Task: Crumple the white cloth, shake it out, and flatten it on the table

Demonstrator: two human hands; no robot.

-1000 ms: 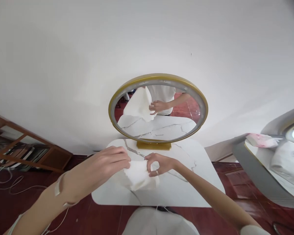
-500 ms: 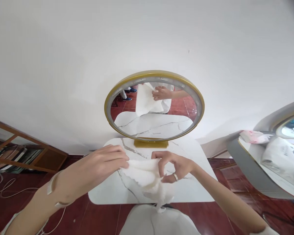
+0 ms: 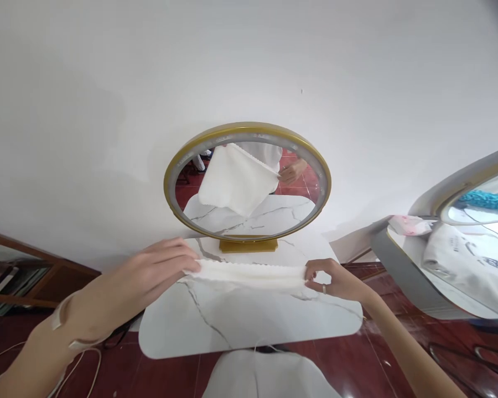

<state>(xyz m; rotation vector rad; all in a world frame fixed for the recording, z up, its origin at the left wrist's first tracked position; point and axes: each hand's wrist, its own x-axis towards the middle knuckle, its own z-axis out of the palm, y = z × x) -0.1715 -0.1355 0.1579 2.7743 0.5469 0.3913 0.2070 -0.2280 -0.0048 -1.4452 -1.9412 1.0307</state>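
Note:
A white cloth point(image 3: 251, 275) with a scalloped edge is stretched between my two hands, above the white marbled table point(image 3: 182, 326). My left hand point(image 3: 160, 268) pinches its left end, fingers pressed together. At the right end, my right hand point(image 3: 334, 279), with a ring on one finger, pinches the other corner between thumb and fingers. Behind the cloth stands a round gold-framed mirror point(image 3: 249, 185) on a gold base, and in it the cloth shows hanging down as a broad sheet.
To the right, a second table point(image 3: 404, 251) holds a pink and white packet point(image 3: 410, 225), a printed white cloth bag point(image 3: 465, 257) and another mirror point(image 3: 489, 193). At the left is a wooden shelf point(image 3: 62, 273) with books. A white seat point(image 3: 265, 376) is in front.
My right hand has moved right, away from my left hand, and the bunched cloth is now pulled out straight. The view has shifted slightly to the right.

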